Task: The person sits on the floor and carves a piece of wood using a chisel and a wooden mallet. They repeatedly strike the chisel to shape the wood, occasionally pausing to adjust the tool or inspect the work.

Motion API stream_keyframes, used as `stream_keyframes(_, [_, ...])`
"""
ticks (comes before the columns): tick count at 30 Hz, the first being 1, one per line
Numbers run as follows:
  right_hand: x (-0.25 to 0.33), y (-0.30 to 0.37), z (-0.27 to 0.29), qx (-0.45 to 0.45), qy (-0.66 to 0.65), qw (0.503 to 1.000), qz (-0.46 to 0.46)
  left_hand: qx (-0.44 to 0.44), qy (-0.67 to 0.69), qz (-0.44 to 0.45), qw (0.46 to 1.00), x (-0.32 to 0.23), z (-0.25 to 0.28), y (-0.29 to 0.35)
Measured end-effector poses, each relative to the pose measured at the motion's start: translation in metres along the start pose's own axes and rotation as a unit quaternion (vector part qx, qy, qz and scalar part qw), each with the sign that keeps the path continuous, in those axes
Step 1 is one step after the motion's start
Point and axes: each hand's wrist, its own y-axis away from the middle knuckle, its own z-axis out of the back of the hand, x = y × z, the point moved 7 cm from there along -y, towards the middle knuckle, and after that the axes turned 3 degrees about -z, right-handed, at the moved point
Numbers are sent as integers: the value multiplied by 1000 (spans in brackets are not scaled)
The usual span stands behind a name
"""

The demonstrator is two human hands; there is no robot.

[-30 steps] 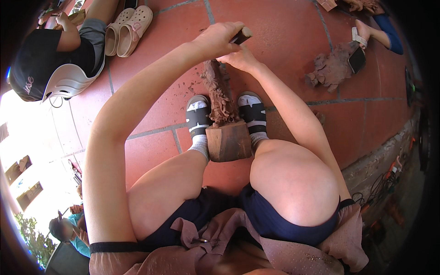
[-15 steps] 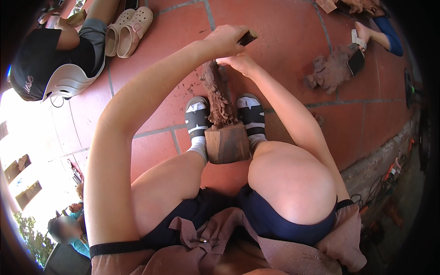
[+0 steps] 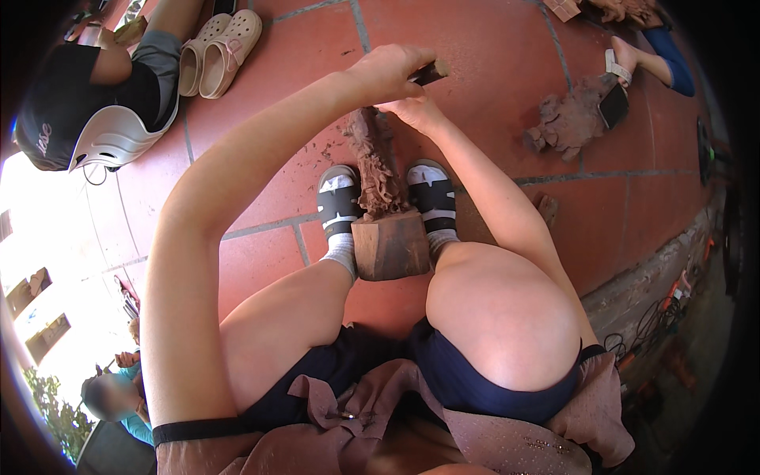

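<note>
Between my feet lies or stands a rough brown carved wood piece [image 3: 378, 170] with gnarled, root-like relief. Its near end meets a smooth, faceted wooden block [image 3: 391, 247]. Beyond its far end, my left hand [image 3: 389, 70] is closed around a short, dark, stick-like tool [image 3: 430, 73] with a paler end poking out to the right; its kind is unclear. My right hand [image 3: 412, 111] is just below the left, fingers drawn together by the carving's far end. What those fingers hold, if anything, is hidden.
Black sandals [image 3: 432, 192] on my feet flank the wood. Beige clogs [image 3: 229, 55] and a person in a black cap [image 3: 59, 111] are at upper left. Another root-like wood piece [image 3: 566, 123] lies right, near a person's foot [image 3: 625, 59]. Cables [image 3: 657, 317] lie beyond a ledge.
The dark tool in my left hand has tilted and dipped slightly toward me. My right hand has shifted a little nearer. The carved wood stays in place between my feet.
</note>
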Motion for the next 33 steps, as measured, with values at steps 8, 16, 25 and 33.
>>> stream_keyframes(8, [-19, -4, 0, -28, 33, 996, 79, 5, -51, -27, 998, -8, -10, 7])
stream_keyframes(16, [-10, 6, -1, 44, -216, 975, -20, -23, 135, 111, 984, 34, 3, 17])
stream_keyframes(25, [3, -2, 7, 41, -149, 987, 47, 17, 218, -51, 974, -71, -90, 170])
stream_keyframes(33, [0, 0, -4, 46, -85, 994, 46, 146, 93, -90, 981, -80, -107, 183])
